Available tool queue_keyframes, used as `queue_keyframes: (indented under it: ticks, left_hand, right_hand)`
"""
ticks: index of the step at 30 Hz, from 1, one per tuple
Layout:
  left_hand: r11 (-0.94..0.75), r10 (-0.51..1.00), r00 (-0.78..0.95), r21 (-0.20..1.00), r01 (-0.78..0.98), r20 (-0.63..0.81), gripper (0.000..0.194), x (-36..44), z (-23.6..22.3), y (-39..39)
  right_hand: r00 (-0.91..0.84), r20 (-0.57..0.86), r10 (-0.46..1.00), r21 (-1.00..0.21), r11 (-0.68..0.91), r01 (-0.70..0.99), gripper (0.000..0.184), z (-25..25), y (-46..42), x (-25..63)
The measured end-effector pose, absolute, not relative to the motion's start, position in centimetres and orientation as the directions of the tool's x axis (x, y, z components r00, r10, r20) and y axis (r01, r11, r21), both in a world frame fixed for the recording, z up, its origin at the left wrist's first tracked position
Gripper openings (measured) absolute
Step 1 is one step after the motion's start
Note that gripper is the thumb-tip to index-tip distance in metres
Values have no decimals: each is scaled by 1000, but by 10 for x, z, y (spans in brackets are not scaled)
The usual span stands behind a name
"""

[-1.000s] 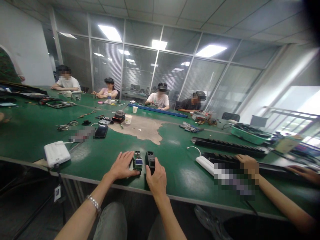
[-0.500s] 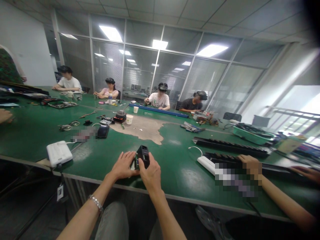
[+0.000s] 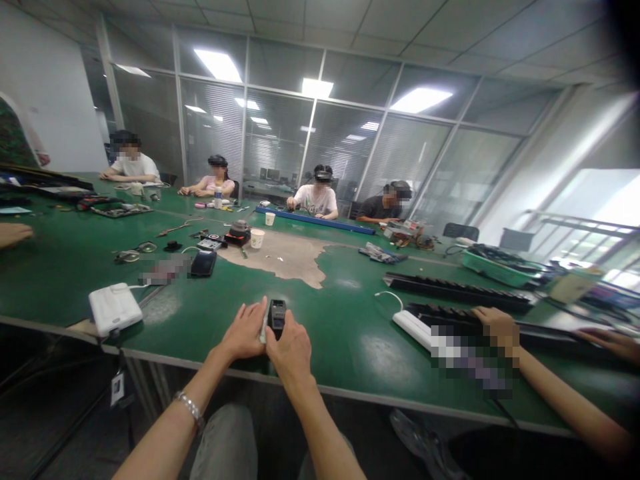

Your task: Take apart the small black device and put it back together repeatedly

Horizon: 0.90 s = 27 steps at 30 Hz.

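Observation:
Between my hands, just above the near edge of the green table [image 3: 340, 347], is a small black box-shaped electronic device [image 3: 277, 315] with socket-like openings on its upper face. My right hand [image 3: 293, 343] grips it from the right, thumb on the near side. My left hand [image 3: 245, 331] closes on its left side, fingers pointing away from me. A thin pale strip shows between the left palm and the device; I cannot make out what it is. The device's underside is hidden.
To the left lie a white box [image 3: 115, 309], a black phone [image 3: 204, 263] and glasses [image 3: 134, 253]. A paper cup [image 3: 257, 239] stands farther back. On the right, a co-worker's hand [image 3: 497, 325] rests by black rails and a white power strip [image 3: 411, 327]. Several people sit across the table.
The black device has turned more upright and moved slightly left, its socket face now turned towards me. Both hands have shifted with it and keep hold.

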<state>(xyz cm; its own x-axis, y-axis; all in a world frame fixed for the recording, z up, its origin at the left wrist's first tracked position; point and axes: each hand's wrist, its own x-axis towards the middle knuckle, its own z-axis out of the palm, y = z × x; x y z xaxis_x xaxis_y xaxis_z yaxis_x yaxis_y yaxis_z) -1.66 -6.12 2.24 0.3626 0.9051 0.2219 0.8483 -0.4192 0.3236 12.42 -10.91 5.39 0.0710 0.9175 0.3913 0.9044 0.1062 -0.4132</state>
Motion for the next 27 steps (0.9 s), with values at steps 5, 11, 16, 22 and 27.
queue_keyframes:
  ticks: [5, 11, 16, 22, 27]
  left_hand:
    - [-434, 898, 374, 326, 840, 231, 92, -16, 22, -62]
    - [-421, 905, 367, 319, 849, 216, 93, -16, 19, -59]
    - [-421, 905, 374, 302, 855, 202, 83, -15, 20, -58]
    - [-436, 897, 384, 296, 850, 219, 95, -16, 20, -59]
    - [-428, 902, 377, 322, 845, 209, 103, -15, 25, -61]
  right_hand:
    - [71, 425, 902, -380, 107, 919, 57, 49, -113, 122]
    - [55, 417, 907, -417, 137, 898, 50, 54, -106, 124]
    - [65, 447, 892, -445, 158, 881, 52, 44, -103, 127]
    - [107, 397, 911, -508, 121, 853, 47, 56, -103, 130]
    - [145, 473, 869, -578, 181, 796, 45, 75, -102, 140]
